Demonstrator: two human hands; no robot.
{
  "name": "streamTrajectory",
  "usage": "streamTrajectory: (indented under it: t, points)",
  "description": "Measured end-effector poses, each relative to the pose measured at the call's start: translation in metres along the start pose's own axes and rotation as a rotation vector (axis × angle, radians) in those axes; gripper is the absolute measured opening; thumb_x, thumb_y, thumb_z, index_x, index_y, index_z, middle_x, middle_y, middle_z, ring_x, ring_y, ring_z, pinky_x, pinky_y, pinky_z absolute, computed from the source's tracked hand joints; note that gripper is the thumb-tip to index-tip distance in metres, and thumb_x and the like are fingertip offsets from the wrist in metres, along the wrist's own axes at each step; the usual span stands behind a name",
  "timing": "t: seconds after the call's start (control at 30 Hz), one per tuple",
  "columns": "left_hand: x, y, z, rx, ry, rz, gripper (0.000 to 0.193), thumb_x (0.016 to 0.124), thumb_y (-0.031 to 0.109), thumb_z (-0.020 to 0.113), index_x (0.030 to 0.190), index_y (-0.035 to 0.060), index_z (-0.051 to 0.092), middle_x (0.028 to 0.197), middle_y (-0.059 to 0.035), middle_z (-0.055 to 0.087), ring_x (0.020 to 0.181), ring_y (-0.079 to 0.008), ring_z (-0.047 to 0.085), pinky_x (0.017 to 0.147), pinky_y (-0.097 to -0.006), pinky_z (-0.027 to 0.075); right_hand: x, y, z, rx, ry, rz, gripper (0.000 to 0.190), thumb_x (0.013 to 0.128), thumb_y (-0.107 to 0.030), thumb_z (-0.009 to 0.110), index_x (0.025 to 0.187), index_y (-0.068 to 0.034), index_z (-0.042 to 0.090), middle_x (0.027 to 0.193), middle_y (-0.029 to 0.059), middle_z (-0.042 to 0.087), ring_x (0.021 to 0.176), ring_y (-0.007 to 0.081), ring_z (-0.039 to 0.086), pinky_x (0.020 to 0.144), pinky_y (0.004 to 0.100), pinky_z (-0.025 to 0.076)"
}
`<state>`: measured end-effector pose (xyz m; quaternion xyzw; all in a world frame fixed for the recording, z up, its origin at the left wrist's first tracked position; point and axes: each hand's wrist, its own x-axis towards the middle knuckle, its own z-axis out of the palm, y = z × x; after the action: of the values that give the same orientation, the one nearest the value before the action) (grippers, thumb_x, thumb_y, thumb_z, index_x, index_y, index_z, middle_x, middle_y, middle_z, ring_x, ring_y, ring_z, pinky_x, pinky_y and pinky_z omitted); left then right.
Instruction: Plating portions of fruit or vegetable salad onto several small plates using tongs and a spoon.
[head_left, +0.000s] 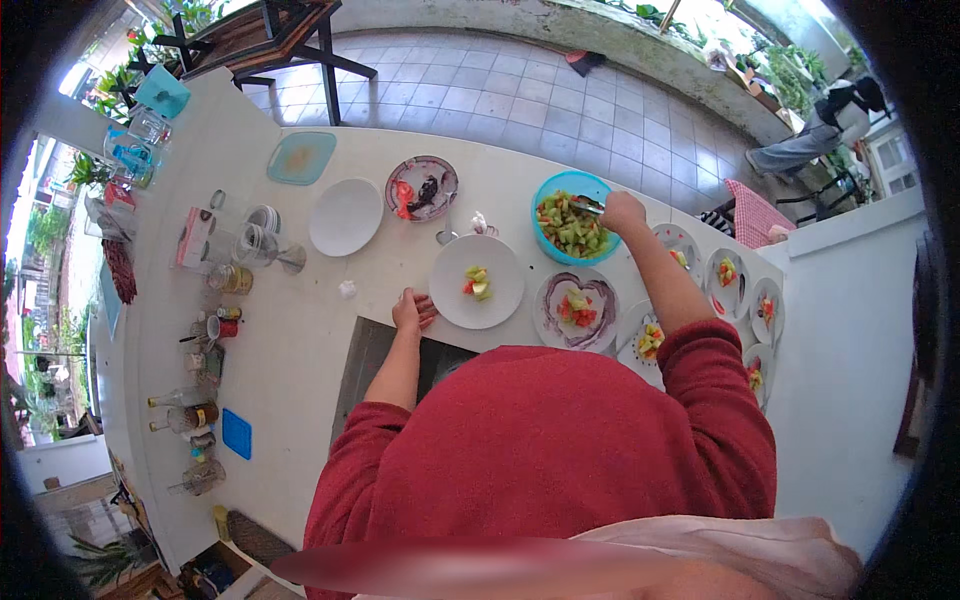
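Note:
My right hand (624, 213) grips a metal spoon (587, 204) whose head reaches into a turquoise plastic bowl (541, 238). Chopped fruit (571, 229), mostly pale green with red bits, fills much of that bowl. On the counter, palm partly turned up, my left hand (414, 309) rests against or just beside the rim of a white plate (504, 307); contact is hard to tell. It holds nothing. A small heap of green and red fruit pieces (477, 283) lies at that plate's centre. Right of it, a plate with a purple heart-shaped border (551, 334) bears more cut fruit.
Several fruit-bearing plates (739, 281) crowd the right end of the white counter (300, 330). Behind are a bare white plate (346, 217), a plate of dark and red scraps (442, 166) and a cutting board (301, 158). Jars and bottles (187, 416) line the left wall.

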<state>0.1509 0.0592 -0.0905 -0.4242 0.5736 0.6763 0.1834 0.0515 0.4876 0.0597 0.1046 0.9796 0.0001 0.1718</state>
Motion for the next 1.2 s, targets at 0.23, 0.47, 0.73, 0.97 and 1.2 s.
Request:
streamTrajectory:
  t: [0.23,0.47,0.73,0.97,1.2]
  points:
    - [-0.001,0.004,0.002,0.003,-0.012,-0.019,0.043,0.083,0.045,0.043,0.088,0.0043,0.058,0.075,-0.0069,0.064,0.058,-0.0199,0.063,0.046,-0.0283,0.045,-0.002,-0.004,0.016,0.066,0.034,0.073,0.027,0.067,-0.022,0.066,0.087,-0.004,0.065,0.093,0.0159,0.063,0.085,0.0287,0.062,0.072,0.0391,0.051]
    - [0.0,-0.001,-0.004,-0.01,-0.074,-0.005,0.038,0.082,0.043,0.045,0.089,0.0074,0.056,0.078,-0.006,0.064,0.064,-0.0194,0.064,0.047,-0.0265,0.045,-0.003,0.011,0.022,0.196,0.024,-0.012,0.032,0.069,-0.025,0.069,0.088,0.0,0.063,0.08,0.0156,0.064,0.068,0.0234,0.064,0.061,0.0342,0.052]
    - [-0.007,0.006,-0.009,0.02,-0.152,-0.01,0.037,0.083,0.042,0.044,0.094,0.0078,0.054,0.085,-0.0071,0.064,0.069,-0.0209,0.064,0.053,-0.0277,0.046,-0.016,0.043,0.035,1.003,-0.292,0.131,0.027,0.079,-0.026,0.064,0.086,-0.001,0.062,0.065,0.0088,0.06,0.048,0.0132,0.057,0.039,0.0244,0.043]
    - [0.015,0.016,-0.028,0.069,-0.46,-0.176,0.042,0.085,0.042,0.041,0.113,0.0102,0.048,0.106,-0.0065,0.059,0.087,-0.0231,0.061,0.067,-0.0311,0.048,-0.067,0.044,0.035,1.363,-0.333,0.133,0.032,0.081,-0.027,0.063,0.099,-0.001,0.058,0.073,0.0036,0.059,0.055,0.0108,0.056,0.042,0.0233,0.044]
    - [0.033,0.049,-0.039,0.393,-0.737,-0.287,0.045,0.087,0.044,0.04,0.124,0.0169,0.042,0.115,-0.0036,0.054,0.099,-0.0239,0.055,0.085,-0.0357,0.042,-0.122,-0.007,0.035,1.463,-0.381,-0.037,0.035,0.082,-0.025,0.063,0.105,0.0,0.056,0.079,0.0018,0.059,0.059,0.0087,0.057,0.047,0.022,0.046]
